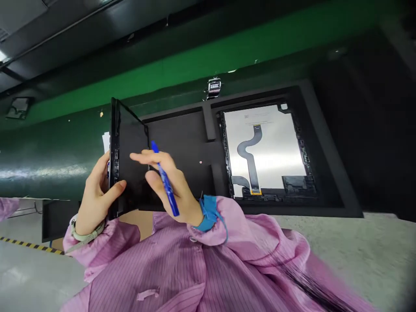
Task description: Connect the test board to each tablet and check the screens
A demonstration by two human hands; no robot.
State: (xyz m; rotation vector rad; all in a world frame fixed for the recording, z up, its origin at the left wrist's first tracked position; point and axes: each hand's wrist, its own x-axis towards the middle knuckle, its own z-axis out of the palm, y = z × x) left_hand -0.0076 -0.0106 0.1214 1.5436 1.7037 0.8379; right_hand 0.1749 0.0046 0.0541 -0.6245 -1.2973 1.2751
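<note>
My left hand grips the lower left edge of a dark flat panel, its thumb on the near face. The panel stands nearly upright, tilted on edge. In front of it is my right hand, with a blue pen held slantwise between its fingers and its index finger stretched toward the panel's dark face. To the right, a second panel with a silvery back and a grey ribbon cable lies in a black foam tray.
Behind the tray runs a dark green bench surface with a small metal counter at the tray's back edge. Another small panel is at the far left. A pink sleeve of a person shows at the left edge.
</note>
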